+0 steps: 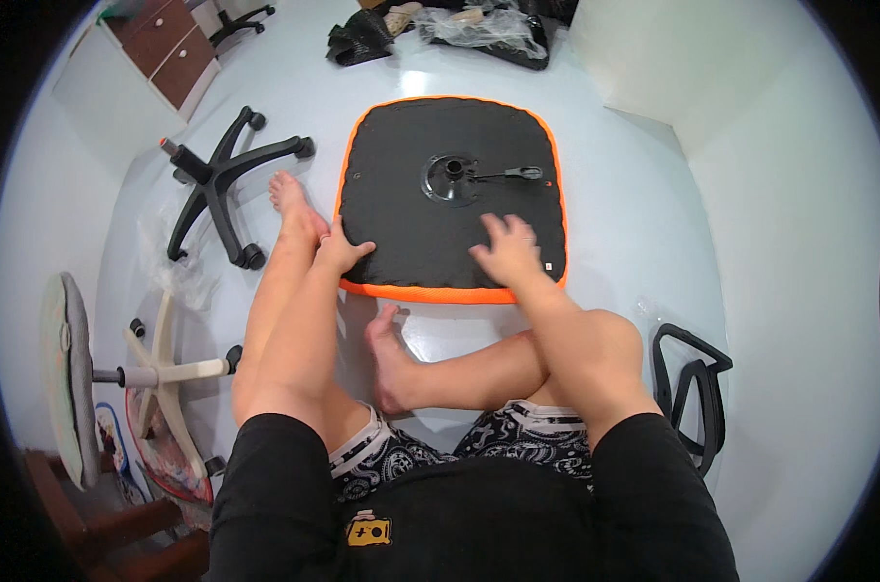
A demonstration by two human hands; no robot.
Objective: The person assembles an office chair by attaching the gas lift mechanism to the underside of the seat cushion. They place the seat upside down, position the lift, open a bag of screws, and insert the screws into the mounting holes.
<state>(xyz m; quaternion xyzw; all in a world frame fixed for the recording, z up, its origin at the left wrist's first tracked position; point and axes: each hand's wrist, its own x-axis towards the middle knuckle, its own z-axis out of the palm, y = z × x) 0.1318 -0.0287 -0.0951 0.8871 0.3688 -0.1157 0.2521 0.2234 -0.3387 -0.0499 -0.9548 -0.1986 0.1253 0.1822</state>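
An upturned chair seat [401,223], black underneath with an orange rim, lies on the pale floor in front of me. A black metal mechanism plate [452,178] with a lever sits at its centre. My left hand [341,254] grips the seat's near left corner. My right hand [506,250] rests flat, fingers spread, on the black underside near the front right edge. My bare legs lie folded just below the seat.
A black five-star wheeled base [228,179] stands to the left. A white base with an upturned seat [159,373] lies at lower left. Black armrests [697,388] sit at right. Bags and packaging [479,27] lie beyond; a drawer cabinet [173,44] is far left.
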